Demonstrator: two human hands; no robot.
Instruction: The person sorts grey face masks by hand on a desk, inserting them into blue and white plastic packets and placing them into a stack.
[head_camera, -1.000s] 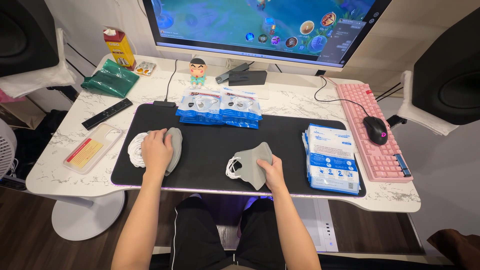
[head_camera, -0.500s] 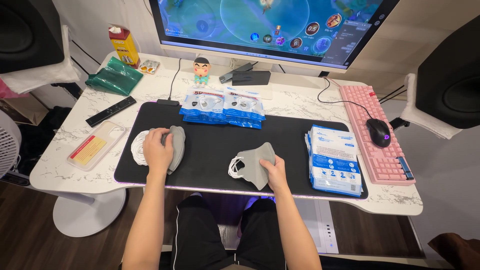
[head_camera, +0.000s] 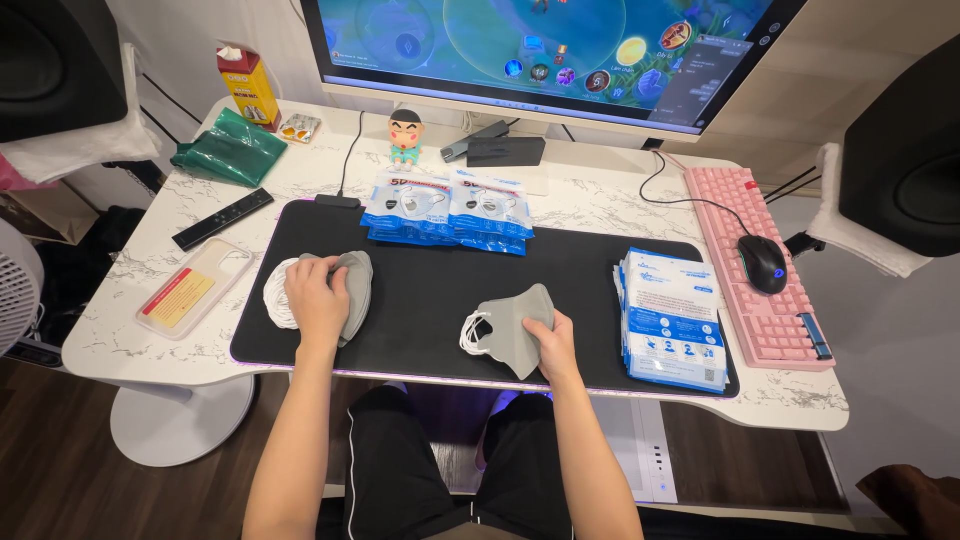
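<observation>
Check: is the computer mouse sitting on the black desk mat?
No. The black mouse rests on top of the pink keyboard, to the right of the black desk mat and off its surface.

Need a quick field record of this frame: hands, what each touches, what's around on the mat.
left hand: palm down on a stack of grey fabric face masks
right hand: gripping a single grey fabric face mask, white ear loops showing
surface: black desk mat
behind: blue sealed mask packets
right side: pile of white-and-blue flat packets
off mat: pink keyboard with black mouse on it
</observation>
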